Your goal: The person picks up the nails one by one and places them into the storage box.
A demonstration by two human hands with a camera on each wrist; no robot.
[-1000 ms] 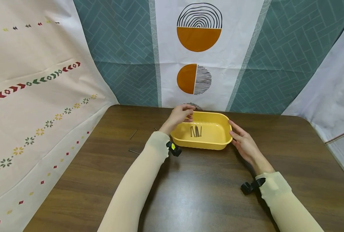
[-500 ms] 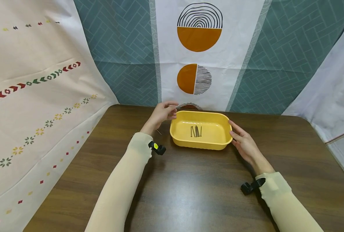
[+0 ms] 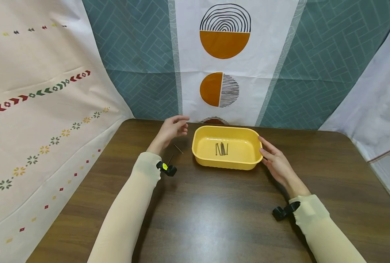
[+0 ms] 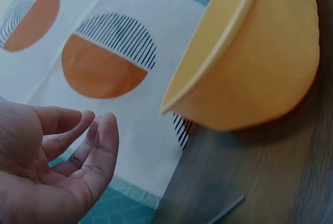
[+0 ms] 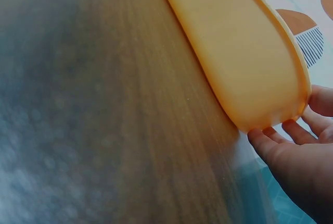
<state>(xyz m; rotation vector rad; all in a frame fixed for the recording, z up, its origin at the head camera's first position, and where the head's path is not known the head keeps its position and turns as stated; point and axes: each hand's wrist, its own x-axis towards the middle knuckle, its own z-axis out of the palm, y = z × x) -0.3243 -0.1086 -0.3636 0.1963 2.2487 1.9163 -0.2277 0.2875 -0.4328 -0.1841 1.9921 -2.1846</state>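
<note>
A yellow plastic tray [image 3: 229, 164] rests on the table with several dark nails [image 3: 222, 149] lying inside it. My right hand [image 3: 277, 160] holds the tray's right end, its fingers spread around the rim and the outer wall. To the left of the tray, my left hand [image 3: 170, 132] hovers above the table's back part, apart from the tray. In the left wrist view its fingers [image 4: 106, 151] are loosely bent with nothing between them. One loose nail [image 3: 178, 148] lies between that hand and the tray. Another nail [image 3: 170, 159] shows beside the left wrist, partly hidden.
The brown wooden table [image 3: 221, 212] ends at a hanging patterned cloth [image 3: 211, 65] close behind the tray. A pale embroidered cloth [image 3: 47, 120] borders the left side, and a white cloth [image 3: 375, 95] the right.
My left hand has moved left, from above the tray's left end to beside it over the table. My right hand and the tray have stayed in place.
</note>
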